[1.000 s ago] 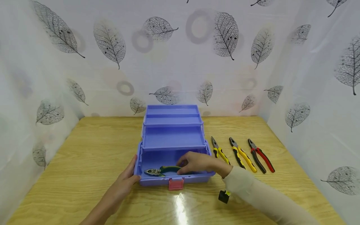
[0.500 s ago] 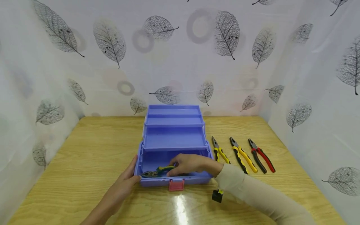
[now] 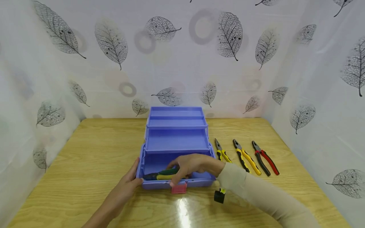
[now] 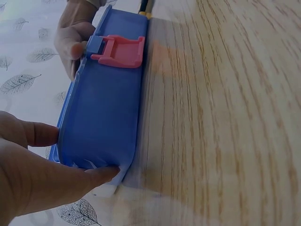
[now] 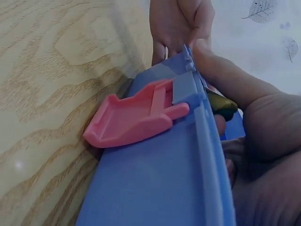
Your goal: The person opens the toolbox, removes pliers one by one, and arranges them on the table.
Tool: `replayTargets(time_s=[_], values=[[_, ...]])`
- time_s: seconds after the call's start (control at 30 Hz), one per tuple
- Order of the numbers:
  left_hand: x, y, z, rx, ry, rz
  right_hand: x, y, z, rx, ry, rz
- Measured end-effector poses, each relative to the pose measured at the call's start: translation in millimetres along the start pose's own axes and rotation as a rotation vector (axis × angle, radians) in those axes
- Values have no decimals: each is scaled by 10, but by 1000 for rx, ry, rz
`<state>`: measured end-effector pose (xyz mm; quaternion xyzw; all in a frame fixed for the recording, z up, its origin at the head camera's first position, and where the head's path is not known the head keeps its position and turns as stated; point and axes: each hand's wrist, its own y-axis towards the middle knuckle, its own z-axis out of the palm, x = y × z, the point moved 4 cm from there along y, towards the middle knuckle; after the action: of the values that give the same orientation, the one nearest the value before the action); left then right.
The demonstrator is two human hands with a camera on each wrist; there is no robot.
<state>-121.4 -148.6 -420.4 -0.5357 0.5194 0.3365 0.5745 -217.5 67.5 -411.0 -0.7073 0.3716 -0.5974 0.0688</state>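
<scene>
A lavender toolbox (image 3: 176,139) stands unfolded with its stepped trays raised at the back. My left hand (image 3: 125,185) grips its front left corner, the fingers along the side and the thumb at the front. Inside the bottom compartment, along the front wall, lies a pair of green-and-yellow pliers (image 3: 165,177), head toward the left. Over the handles is my right hand (image 3: 195,164), its thumb stretched out to the front rim beside the pink latch (image 3: 179,189) and its fingers behind the handles. In the right wrist view a handle end (image 5: 222,104) shows between thumb and fingers.
Right of the box lie yellow-and-black long-nose pliers (image 3: 219,148), a second yellow-and-black pair (image 3: 246,158) and red-and-black pliers (image 3: 265,158). A small black block (image 3: 219,196) shows beneath the right sleeve. A leaf-print curtain (image 3: 182,63) surrounds the wooden table (image 3: 108,145).
The pliers have shifted left and turned flatter against the front wall inside the box. My right hand has moved left with them, and its thumb has come out to the rim. The left hand stays put.
</scene>
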Motion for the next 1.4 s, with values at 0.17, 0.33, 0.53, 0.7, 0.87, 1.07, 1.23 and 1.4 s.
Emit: replayTargets(time_s=[0.17, 0.33, 0.53, 0.7, 0.87, 1.07, 1.23, 1.4], values=[[-6, 5, 2, -1, -1, 1, 91, -37, 14, -12, -131, 31], [6, 9, 5, 0, -10, -1, 133, -30, -7, -6, -320, 55], [17, -2, 13, -4, -20, 5, 167, -32, -13, 71, -362, 46], [12, -15, 21, -8, -27, 16, 201, -70, -10, 129, -221, 28], [5, -22, 16, -14, -24, 22, 260, -258, -35, 136, -249, 25], [8, -18, 4, -17, -20, 19, 352, -674, -214, 95, -263, -12], [12, -13, 5, -22, -25, 15, 425, -1084, -465, 43, -146, -153], [11, -12, 15, -20, -27, 11, 515, -1569, -770, -79, -117, -343]])
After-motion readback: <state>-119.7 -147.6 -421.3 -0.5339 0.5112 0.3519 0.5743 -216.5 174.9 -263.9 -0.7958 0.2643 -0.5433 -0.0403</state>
